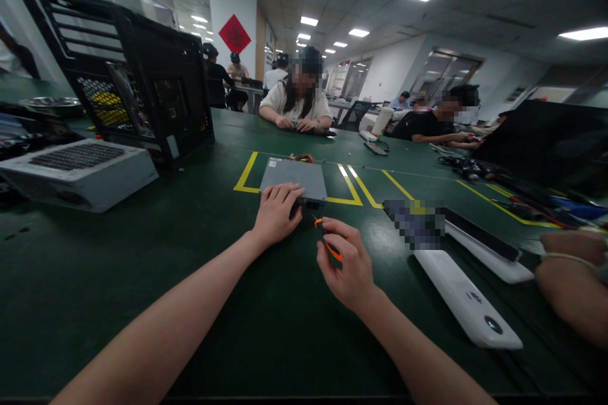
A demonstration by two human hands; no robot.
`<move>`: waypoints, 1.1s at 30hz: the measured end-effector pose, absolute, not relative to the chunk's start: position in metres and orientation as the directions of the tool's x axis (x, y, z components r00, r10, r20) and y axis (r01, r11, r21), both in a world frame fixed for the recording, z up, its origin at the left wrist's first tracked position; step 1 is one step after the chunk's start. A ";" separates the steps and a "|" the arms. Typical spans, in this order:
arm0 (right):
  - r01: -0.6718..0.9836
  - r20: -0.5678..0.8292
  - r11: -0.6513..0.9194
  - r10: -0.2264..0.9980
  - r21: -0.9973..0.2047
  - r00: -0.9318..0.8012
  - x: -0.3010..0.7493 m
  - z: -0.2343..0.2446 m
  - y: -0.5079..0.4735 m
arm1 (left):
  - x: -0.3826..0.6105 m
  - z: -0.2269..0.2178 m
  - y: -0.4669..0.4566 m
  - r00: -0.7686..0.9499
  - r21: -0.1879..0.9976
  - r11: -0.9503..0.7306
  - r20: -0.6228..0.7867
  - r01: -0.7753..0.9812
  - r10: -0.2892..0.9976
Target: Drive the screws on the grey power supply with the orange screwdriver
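Note:
A grey computer power supply [304, 177] lies on the green table, with coloured wires [303, 157] bunched at its far side. My left hand [278, 212] rests on its near left corner, fingers laid over the top and the thumb down by the near side. In my right hand [349, 259] is an orange and black screwdriver [335, 252], gripped between thumb and fingers. Its thin shaft points up and left toward the near side of the power supply. Whether the tip touches the case I cannot tell.
A black computer case [161, 95] stands at the left behind another power supply [80, 171]. White devices [468, 297] with cables lie at the right, near another person's arm [574, 272]. Yellow tape [363, 186] marks the table [142, 285]. A person [299, 98] sits opposite.

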State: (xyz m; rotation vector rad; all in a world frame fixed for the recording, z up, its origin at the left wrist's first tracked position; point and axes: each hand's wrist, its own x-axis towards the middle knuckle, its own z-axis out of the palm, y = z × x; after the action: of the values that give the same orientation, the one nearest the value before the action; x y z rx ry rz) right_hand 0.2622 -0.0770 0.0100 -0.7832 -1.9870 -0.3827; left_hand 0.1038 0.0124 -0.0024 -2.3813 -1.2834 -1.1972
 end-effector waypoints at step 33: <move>0.674 0.850 0.737 0.381 -0.044 -0.362 0.268 0.008 -0.075 | 0.105 -0.001 0.012 0.294 0.197 -0.598 0.726 0.777 0.621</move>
State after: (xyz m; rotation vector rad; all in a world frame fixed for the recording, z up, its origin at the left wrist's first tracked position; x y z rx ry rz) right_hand 0.2678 -0.0753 0.0077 -0.8015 -1.9926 -0.3901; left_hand 0.1055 0.0125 -0.0015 -2.3650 -1.2966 -1.1891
